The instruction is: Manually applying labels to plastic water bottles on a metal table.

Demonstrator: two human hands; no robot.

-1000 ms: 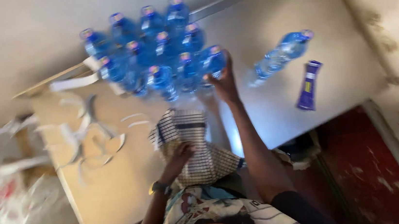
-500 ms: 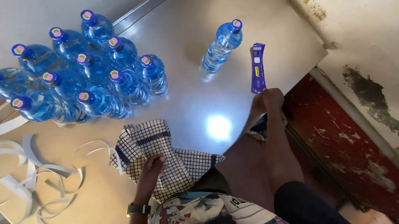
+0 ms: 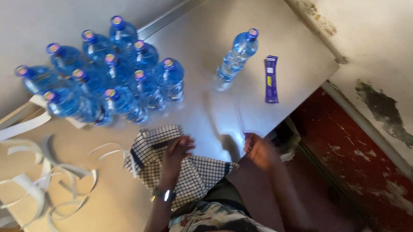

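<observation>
My left hand (image 3: 176, 154) rests on a checked black-and-white cloth (image 3: 171, 166) lying over the near edge of a pale table (image 3: 124, 209); a watch is on that wrist. My right hand (image 3: 257, 149) hovers at the table's near edge, right of the cloth, fingers loosely curled and holding nothing. A cluster of several blue water bottles (image 3: 107, 82) stands at the back of the table. One single blue bottle (image 3: 236, 57) stands apart to the right. A flat purple packet (image 3: 271, 78) lies beside it.
White paper strips (image 3: 36, 180) curl over the table's left part. A grey wall (image 3: 16, 28) runs behind the table, and a stained wall (image 3: 392, 47) stands to the right. The red worn floor (image 3: 373, 165) lies below the table's right edge.
My right hand drew back from the bottle cluster, passed the purple packet and now sits at the near table edge. My left hand shifted slightly on the cloth. The view swung.
</observation>
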